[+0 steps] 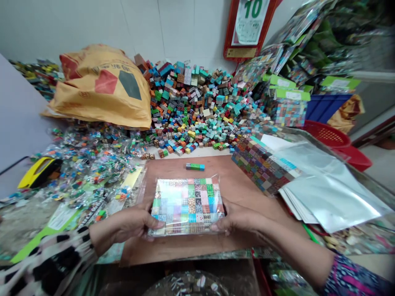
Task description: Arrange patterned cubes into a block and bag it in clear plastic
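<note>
Now your left hand (135, 224) and right hand (237, 218) hold the wrapped pack of patterned blocks (187, 206) by its left and right ends, thumbs in front, fingers bent round behind. It is over the near middle of the brown board (168, 167). Just past it lies a short row of blocks (195, 167).

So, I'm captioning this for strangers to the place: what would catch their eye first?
Probably the heap of colourful blocks in front of the wall, with a big yellow sack on its left. Next, at lower centre, the shiny film-wrapped pack, gripped at its sides by the left hand and right hand over the brown board.
</note>
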A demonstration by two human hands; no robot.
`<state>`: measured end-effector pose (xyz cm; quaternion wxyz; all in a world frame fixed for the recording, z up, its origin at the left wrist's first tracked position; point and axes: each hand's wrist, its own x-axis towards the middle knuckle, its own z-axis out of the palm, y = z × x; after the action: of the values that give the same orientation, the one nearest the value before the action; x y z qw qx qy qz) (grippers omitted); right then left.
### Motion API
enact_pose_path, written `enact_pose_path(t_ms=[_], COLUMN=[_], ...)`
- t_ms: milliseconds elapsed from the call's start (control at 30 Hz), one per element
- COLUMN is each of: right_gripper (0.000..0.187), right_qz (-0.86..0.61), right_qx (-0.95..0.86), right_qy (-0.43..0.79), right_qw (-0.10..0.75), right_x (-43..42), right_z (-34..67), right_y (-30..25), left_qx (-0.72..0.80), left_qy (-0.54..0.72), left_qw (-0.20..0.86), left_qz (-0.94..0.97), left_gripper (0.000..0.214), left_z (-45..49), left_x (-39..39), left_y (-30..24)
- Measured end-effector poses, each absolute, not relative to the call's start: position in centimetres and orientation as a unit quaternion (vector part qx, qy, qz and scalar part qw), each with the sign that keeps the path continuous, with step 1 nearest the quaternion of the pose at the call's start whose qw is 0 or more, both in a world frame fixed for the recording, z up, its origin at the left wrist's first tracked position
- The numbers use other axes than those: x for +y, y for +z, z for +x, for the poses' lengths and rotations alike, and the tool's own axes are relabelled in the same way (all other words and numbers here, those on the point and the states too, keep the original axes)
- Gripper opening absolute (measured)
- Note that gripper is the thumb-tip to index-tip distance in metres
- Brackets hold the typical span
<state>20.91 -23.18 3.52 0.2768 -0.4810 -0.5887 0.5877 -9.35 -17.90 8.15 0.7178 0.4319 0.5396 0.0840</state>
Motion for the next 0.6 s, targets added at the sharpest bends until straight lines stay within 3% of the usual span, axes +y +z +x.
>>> enact_pose_path(t_ms=[167,233,400,500,600], right_gripper=[0.086,0.087,0.068,0.072,0.074], right_qz=[-0.500,-0.505,-0.500,-0.488,-0.550], right_qx=[-0.451,-0.434,-0.483,-0.534,-0.601], right_qy=[0.708,0.715,0.659,0.618,0.500], right_qw=[0.213,0.210,0.288,0.307,0.293], right_x=[-22.2,-22.1,-23.1,-23.9,-24.5], right_z=[21.3,21.3,21.5,21.6,21.4], right_y=[4.1,4.7,6.1,5.6,4.1], left_qx=[0.584,0.595,0.605,0.596,0.602], left_qy=[0.064,0.072,0.103,0.122,0.141], left_qw=[0.710,0.703,0.703,0.698,0.680], left_qz=[0.387,0.383,0.360,0.377,0.395], left_gripper=[0.090,0.088,0.061,0.060,0.062], left_z=[-9.0,-8.8,-8.4,-7.9,-7.5], left_x=[-16.7,-16.5,-16.3,-16.6,-17.0], left_y=[8.3,8.3,7.3,6.8,7.0])
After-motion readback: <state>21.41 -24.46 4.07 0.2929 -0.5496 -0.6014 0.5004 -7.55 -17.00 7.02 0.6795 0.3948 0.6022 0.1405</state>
